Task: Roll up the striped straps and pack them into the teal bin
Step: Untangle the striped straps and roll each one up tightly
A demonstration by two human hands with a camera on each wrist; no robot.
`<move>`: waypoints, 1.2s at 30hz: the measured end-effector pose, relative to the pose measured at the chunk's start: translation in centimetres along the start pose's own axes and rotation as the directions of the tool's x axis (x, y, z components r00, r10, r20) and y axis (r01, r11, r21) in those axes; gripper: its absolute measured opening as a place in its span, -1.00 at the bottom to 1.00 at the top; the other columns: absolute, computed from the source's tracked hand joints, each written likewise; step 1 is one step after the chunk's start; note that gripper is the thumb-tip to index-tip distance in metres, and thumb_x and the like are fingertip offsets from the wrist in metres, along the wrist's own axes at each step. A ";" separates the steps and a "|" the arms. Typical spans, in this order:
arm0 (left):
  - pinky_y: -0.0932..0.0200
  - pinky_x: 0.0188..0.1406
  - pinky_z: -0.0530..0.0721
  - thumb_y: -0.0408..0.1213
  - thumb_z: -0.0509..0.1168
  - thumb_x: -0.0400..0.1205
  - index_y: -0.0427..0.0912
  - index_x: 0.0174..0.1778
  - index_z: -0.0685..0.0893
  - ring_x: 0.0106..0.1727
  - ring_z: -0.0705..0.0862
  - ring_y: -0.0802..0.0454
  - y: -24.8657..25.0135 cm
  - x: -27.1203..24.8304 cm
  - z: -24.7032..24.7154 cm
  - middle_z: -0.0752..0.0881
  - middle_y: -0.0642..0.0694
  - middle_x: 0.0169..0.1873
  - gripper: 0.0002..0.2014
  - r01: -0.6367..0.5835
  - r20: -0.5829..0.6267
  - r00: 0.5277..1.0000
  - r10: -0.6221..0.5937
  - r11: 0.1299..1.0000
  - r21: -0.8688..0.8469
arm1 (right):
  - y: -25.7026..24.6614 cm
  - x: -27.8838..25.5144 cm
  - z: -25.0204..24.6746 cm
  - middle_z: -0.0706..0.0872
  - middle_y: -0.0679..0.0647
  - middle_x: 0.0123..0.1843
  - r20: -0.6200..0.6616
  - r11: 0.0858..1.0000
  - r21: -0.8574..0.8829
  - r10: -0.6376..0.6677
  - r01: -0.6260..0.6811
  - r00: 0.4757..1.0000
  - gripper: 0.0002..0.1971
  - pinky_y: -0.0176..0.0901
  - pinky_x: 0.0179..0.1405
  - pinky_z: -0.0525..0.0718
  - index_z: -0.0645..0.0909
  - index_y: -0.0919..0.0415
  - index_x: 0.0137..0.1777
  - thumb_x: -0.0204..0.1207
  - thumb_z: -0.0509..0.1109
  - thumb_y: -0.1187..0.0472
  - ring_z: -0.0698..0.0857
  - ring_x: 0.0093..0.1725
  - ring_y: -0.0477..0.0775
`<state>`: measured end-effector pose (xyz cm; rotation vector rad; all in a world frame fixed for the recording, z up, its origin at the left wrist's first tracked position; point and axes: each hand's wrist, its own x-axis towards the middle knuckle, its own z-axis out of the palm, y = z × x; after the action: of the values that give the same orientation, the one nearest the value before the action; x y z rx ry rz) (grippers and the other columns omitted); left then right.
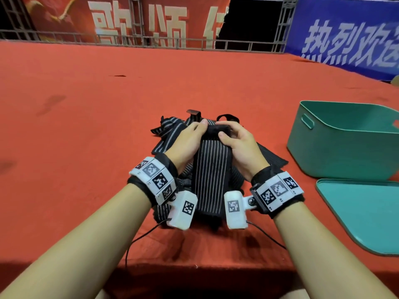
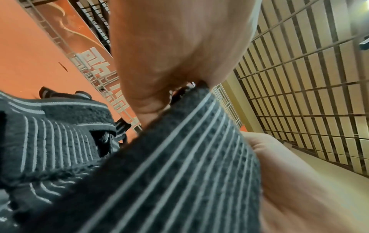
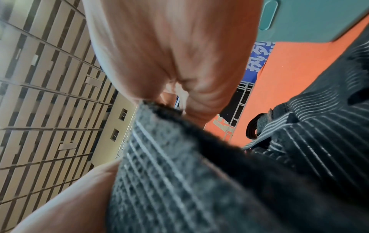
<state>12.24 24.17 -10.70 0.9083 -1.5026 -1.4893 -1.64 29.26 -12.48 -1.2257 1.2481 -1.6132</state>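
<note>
Left hand [image 1: 188, 140]: fingers pinch far end of strap [image 1: 212, 175], left corner.
Strap: lifted over pile [image 1: 168, 130], left of bin [image 1: 345, 143].
Right hand [image 1: 239, 143]: fingers pinch right corner.
Progress: rolling barely begun; pile unrolled.
Bin: nothing visible inside, lid [image 1: 364, 214] off.
Unclear: strap count; bin interior partly cut off.
</note>
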 end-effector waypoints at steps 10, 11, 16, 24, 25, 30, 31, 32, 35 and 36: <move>0.07 -0.01 0.73 -0.44 0.18 0.81 -0.18 0.37 0.60 0.09 0.72 -0.05 -1.1 -0.8 0.1 0.70 -0.17 0.15 -0.75 -0.068 0.018 0.998 0.067 0.998 0.011 | 0.2 -1.2 -1.2 0.86 0.20 0.16 0.023 0.983 0.065 0.172 -0.173 0.985 -0.74 -0.10 -0.13 0.77 0.75 0.26 0.30 0.72 0.42 0.16 0.86 0.09 0.16; 0.08 -0.03 0.76 -0.48 0.20 0.79 -0.17 0.41 0.58 0.08 0.73 -0.04 -1.3 -0.8 0.1 0.70 -0.19 0.18 -0.71 -0.060 0.010 0.998 0.060 0.998 -0.001 | 0.3 -1.2 -1.5 0.86 0.19 0.16 0.024 0.986 0.063 0.153 -0.154 0.988 -0.76 -0.12 -0.17 0.77 0.72 0.27 0.32 0.72 0.41 0.24 0.86 0.05 0.14; 0.23 -0.33 0.77 -0.47 0.25 0.76 -0.32 0.46 0.60 -0.11 0.79 -0.01 -1.2 -1.2 0.1 0.76 -0.31 0.23 -0.67 0.113 0.058 0.993 -0.105 0.980 -0.164 | 0.9 -1.2 -2.0 0.85 0.19 0.08 -0.012 0.991 0.110 0.083 -0.081 0.996 -0.74 -0.11 -0.08 0.79 0.63 0.28 0.32 0.68 0.36 0.47 0.85 0.01 0.09; -0.09 0.41 0.65 0.06 0.01 0.87 -0.12 0.26 0.66 0.26 0.75 -0.04 -2.1 -1.5 1.0 0.75 -0.16 0.24 -0.59 0.071 0.038 0.997 -0.073 0.997 0.042 | 2.6 -1.3 -1.4 0.79 0.24 0.14 0.004 0.989 0.047 0.139 -0.139 0.990 -0.79 0.00 0.06 0.78 0.63 0.15 0.24 0.72 0.32 0.42 0.80 0.10 0.17; -0.18 0.48 0.59 0.05 0.02 0.86 -0.16 0.32 0.61 0.32 0.71 -0.09 -2.7 -1.3 1.0 0.71 -0.18 0.30 -0.59 0.082 0.019 0.996 -0.084 0.994 0.068 | 3.0 -1.3 -1.3 0.78 0.26 0.17 -0.002 0.987 0.018 0.158 -0.158 0.987 -0.78 0.05 0.11 0.77 0.62 0.19 0.26 0.72 0.30 0.42 0.80 0.14 0.22; -0.22 0.52 0.54 -0.06 0.06 0.87 -0.17 0.47 0.56 0.37 0.67 -0.13 -5.0 -1.2 1.1 0.68 -0.21 0.35 -0.63 0.114 0.009 0.993 -0.115 0.992 0.058 | 4.9 -1.9 -0.3 0.78 0.36 0.29 -0.112 0.961 0.152 0.248 -0.230 0.962 -0.79 0.36 0.45 0.64 0.70 0.29 0.26 0.74 0.29 0.29 0.75 0.33 0.36; -0.20 0.52 0.55 -0.08 0.06 0.87 -0.13 0.50 0.55 0.38 0.67 -0.12 -5.3 -1.2 1.1 0.67 -0.20 0.37 -0.64 0.108 0.022 0.994 -0.109 0.993 0.057 | 5.1 -2.0 -0.1 0.79 0.37 0.28 -0.139 0.948 0.221 0.261 -0.227 0.955 -0.78 0.33 0.46 0.64 0.72 0.31 0.22 0.76 0.31 0.23 0.75 0.34 0.35; -0.18 0.51 0.56 -0.10 0.05 0.88 -0.11 0.53 0.54 0.39 0.66 -0.12 -5.7 -1.2 1.1 0.66 -0.20 0.39 -0.64 0.095 0.036 0.995 -0.097 0.994 0.051 | 5.4 -2.2 -0.1 0.80 0.36 0.25 -0.164 0.934 0.276 0.278 -0.227 0.946 -0.76 0.29 0.45 0.66 0.75 0.31 0.19 0.76 0.33 0.16 0.76 0.33 0.33; -0.15 0.47 0.61 -0.15 0.05 0.89 -0.03 0.56 0.51 0.37 0.68 -0.11 -7.3 -1.0 1.1 0.67 -0.17 0.38 -0.66 0.055 0.059 0.997 -0.057 0.998 0.036 | 6.0 -2.4 -0.4 0.86 0.28 0.15 -0.196 0.903 0.337 0.345 -0.268 0.918 -0.70 0.19 0.37 0.73 0.78 0.32 0.22 0.70 0.44 0.08 0.83 0.22 0.24; -0.14 0.46 0.62 -0.17 0.06 0.89 0.01 0.56 0.52 0.37 0.69 -0.10 -7.8 -0.8 1.0 0.67 -0.15 0.37 -0.67 0.037 0.059 0.998 -0.040 0.998 0.049 | 6.3 -2.5 -0.6 0.86 0.27 0.14 -0.186 0.893 0.344 0.367 -0.289 0.911 -0.69 0.15 0.33 0.75 0.78 0.33 0.24 0.69 0.46 0.09 0.84 0.19 0.21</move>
<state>11.25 24.99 -18.53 0.9328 -1.5777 -1.5257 -1.49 30.17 -19.21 -0.5916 1.2174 -1.6576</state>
